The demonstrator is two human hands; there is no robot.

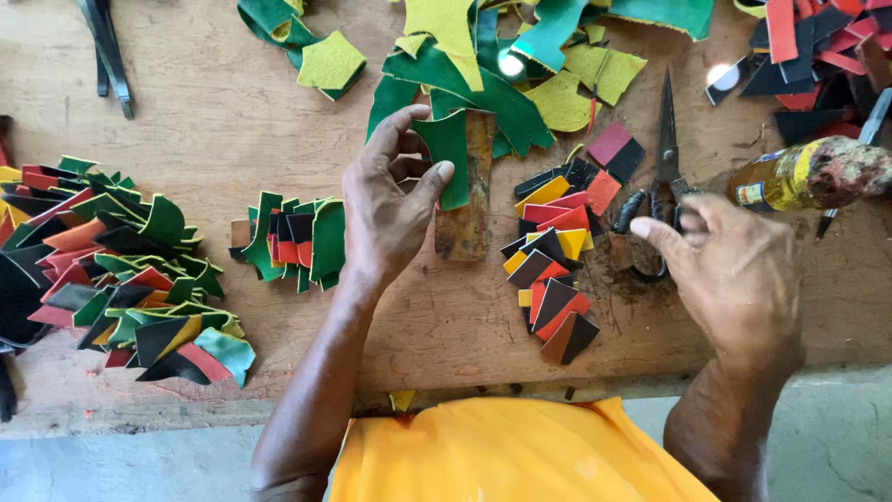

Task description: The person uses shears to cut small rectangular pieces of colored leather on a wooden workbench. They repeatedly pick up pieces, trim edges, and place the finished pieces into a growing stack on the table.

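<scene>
Yellow shirt point(502, 455) fills the bottom edge, nearest the camera, with both bare forearms reaching out over the wooden bench point(214, 121). Left hand point(390, 200) pinches a curved green piece point(451, 153) between thumb and fingers, fingers closed on it, pressing it flat on a narrow brown block point(469, 209), seemingly so the block backs it. Right hand point(734, 270) rests beside the scissors point(664, 158), fingers curled loosely and holding nothing; whether the fingertips touch the handles I cannot tell. Scissors lie blades away, within easy reach. Small red, yellow and black cut pieces point(557, 260) fan out between the hands, probably sorted for pickup. Glue-smeared bottle point(808, 172) lies on its side to the right. Finished multicoloured stacks point(121, 270) sit far left, out of the way; green and yellow scraps point(520, 65) are heaped at the top.
</scene>
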